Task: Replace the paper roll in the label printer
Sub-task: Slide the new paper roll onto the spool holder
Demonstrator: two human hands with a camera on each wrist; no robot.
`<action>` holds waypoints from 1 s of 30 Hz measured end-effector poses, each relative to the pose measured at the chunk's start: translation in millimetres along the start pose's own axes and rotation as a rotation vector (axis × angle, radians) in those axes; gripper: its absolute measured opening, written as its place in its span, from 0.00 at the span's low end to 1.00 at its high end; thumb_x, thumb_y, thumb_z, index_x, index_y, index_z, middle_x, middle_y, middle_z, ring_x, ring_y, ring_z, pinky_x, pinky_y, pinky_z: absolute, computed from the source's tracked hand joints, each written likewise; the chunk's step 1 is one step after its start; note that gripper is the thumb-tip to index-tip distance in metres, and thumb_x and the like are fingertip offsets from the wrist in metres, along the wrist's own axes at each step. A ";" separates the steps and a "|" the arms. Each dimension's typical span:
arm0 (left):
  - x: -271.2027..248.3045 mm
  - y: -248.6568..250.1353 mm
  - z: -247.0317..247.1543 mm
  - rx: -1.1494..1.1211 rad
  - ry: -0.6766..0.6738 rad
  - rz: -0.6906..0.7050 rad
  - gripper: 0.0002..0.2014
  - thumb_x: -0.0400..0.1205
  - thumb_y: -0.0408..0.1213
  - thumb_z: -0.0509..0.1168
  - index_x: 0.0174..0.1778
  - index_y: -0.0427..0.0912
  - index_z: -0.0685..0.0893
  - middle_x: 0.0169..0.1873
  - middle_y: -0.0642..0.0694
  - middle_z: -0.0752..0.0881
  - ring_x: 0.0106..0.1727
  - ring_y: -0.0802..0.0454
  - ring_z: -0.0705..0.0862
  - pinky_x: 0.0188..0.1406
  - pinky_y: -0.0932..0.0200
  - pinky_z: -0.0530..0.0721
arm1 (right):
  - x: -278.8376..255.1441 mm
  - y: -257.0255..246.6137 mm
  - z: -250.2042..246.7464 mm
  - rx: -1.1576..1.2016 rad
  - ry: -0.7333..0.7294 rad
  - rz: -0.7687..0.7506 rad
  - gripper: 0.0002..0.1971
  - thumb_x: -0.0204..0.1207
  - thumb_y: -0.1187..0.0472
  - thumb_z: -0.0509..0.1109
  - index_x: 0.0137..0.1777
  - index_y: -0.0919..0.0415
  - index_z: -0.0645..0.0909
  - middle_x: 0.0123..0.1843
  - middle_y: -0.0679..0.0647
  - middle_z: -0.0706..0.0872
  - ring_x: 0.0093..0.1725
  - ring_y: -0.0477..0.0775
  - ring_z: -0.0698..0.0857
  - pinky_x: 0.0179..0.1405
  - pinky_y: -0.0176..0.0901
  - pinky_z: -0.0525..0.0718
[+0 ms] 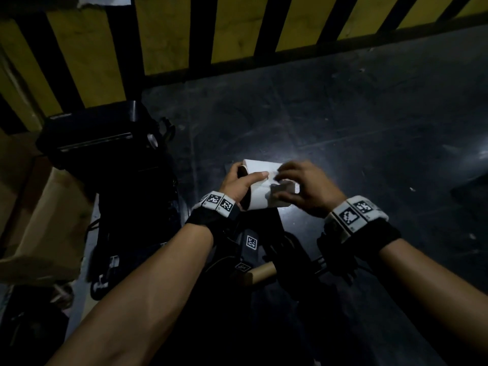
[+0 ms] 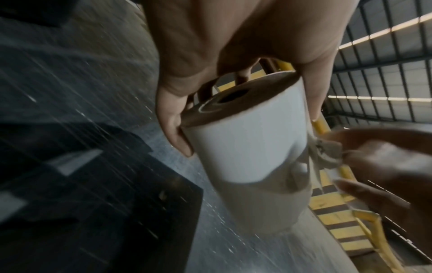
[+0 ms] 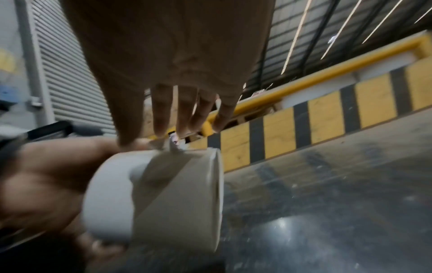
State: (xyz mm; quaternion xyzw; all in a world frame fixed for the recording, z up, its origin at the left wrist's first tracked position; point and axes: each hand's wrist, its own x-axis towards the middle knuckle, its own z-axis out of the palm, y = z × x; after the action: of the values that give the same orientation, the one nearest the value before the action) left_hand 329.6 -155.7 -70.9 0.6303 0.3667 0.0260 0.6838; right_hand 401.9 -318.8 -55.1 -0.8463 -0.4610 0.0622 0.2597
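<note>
- Two bare forearms reach forward from the bottom of the head view, each with a black wrist strap carrying black-and-white square markers.
- Left hand (image 1: pixel 239 184) grips a white paper roll (image 1: pixel 260 186), held up over a dark scuffed floor (image 1: pixel 356 122); its thumb lies across the roll's side and its fingers curl round the far side, a firm grip near the roll's brown end face with its dark core hole.
- Right hand (image 1: pixel 303 186) pinches a small crumpled scrap (image 2: pixel 326 153) at the loose edge of the roll, a narrow grip of thumb and fingertips; the scrap is blurred and I cannot tell whether it is tape or paper.
- Black label printer (image 1: pixel 100 133) stands well to the left of the roll, apart from both hands; it is dark, and I cannot tell whether its cover is up or down.
- Open floor lies ahead and to the right of the hands, as far as a yellow-and-black striped barrier (image 1: pixel 237 35) across the top of the head view.
- Below the wrists lie dark straps and cables with a brown cardboard tube (image 1: pixel 260 273) among them, hard to make out.
- Cardboard box (image 1: pixel 52 220) sits at the left edge, cut off by the frame.
- Both wrist views are motion-blurred.
</note>
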 end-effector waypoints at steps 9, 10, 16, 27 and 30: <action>6.2 1.6 -5.8 0.082 0.026 -0.003 0.29 0.61 0.43 0.79 0.58 0.51 0.78 0.58 0.43 0.86 0.55 0.43 0.86 0.59 0.42 0.85 | 16.6 -1.9 12.7 0.118 0.005 0.152 0.06 0.73 0.61 0.70 0.45 0.59 0.88 0.46 0.57 0.90 0.48 0.58 0.86 0.46 0.43 0.79; 9.0 -0.2 -6.9 0.086 0.030 -0.001 0.26 0.64 0.41 0.79 0.57 0.50 0.78 0.57 0.44 0.86 0.55 0.44 0.86 0.59 0.44 0.85 | 17.2 -0.5 9.5 0.192 0.026 0.209 0.07 0.73 0.61 0.70 0.45 0.61 0.88 0.46 0.58 0.91 0.47 0.58 0.87 0.47 0.45 0.80; 19.3 -7.9 -13.2 0.105 0.066 0.001 0.28 0.63 0.39 0.79 0.58 0.48 0.78 0.56 0.44 0.84 0.60 0.41 0.83 0.64 0.42 0.82 | 16.3 33.7 -2.4 0.092 -0.077 0.443 0.11 0.73 0.56 0.72 0.49 0.61 0.89 0.50 0.61 0.92 0.52 0.58 0.88 0.47 0.40 0.76; 20.1 -0.5 -15.4 0.219 -0.016 0.001 0.33 0.52 0.43 0.80 0.53 0.56 0.78 0.57 0.45 0.85 0.61 0.45 0.83 0.65 0.45 0.81 | 10.0 66.3 47.5 -0.127 -0.507 0.603 0.15 0.60 0.47 0.76 0.33 0.58 0.80 0.35 0.58 0.87 0.36 0.59 0.87 0.45 0.50 0.89; 22.9 -1.6 -15.1 0.283 -0.045 0.012 0.38 0.49 0.47 0.79 0.58 0.56 0.77 0.60 0.45 0.84 0.61 0.46 0.82 0.67 0.43 0.80 | 9.9 71.6 45.1 -0.132 -0.595 0.566 0.16 0.59 0.46 0.77 0.40 0.57 0.86 0.44 0.57 0.91 0.43 0.59 0.89 0.51 0.52 0.88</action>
State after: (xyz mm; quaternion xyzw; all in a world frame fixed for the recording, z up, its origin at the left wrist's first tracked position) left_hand 337.5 -131.9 -82.1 0.7231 0.3474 -0.0360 0.5959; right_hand 445.5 -325.0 -128.0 -0.8995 -0.2683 0.3432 0.0330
